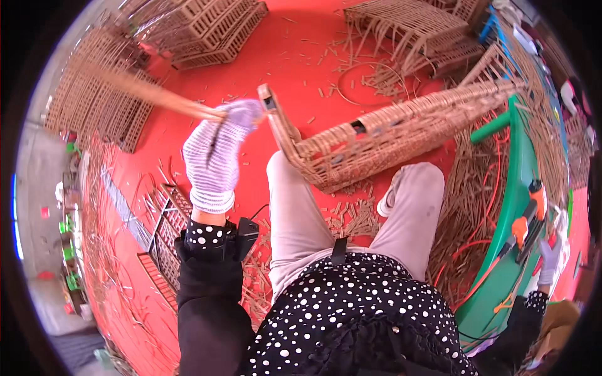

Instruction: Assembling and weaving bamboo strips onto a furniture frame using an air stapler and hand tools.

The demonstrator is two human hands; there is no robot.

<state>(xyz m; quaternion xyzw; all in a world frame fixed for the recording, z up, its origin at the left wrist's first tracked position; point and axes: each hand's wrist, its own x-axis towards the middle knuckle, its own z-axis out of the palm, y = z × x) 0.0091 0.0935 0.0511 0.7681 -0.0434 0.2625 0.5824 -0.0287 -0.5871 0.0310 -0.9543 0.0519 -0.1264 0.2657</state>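
My left hand (218,150), in a white-and-grey striped glove, is raised in front of my left knee. Its fingers are closed around long brown rattan strips (160,97), which run up to the left, blurred. Just right of those fingers is the upturned end of a woven rattan frame (382,141), which lies slantwise across my knees. Far to the right, my gloved right hand (549,260) is down at a green bench, closed on a red-handled tool (553,240); most of that tool is hidden.
Orange-and-black power tools (530,216) lie on the green bench (511,188) at my right. Stacked woven rattan pieces (213,31) stand on the red floor (295,56) ahead, more at far left and far right. Cut rattan bits, long strands and an orange hose lie around my legs.
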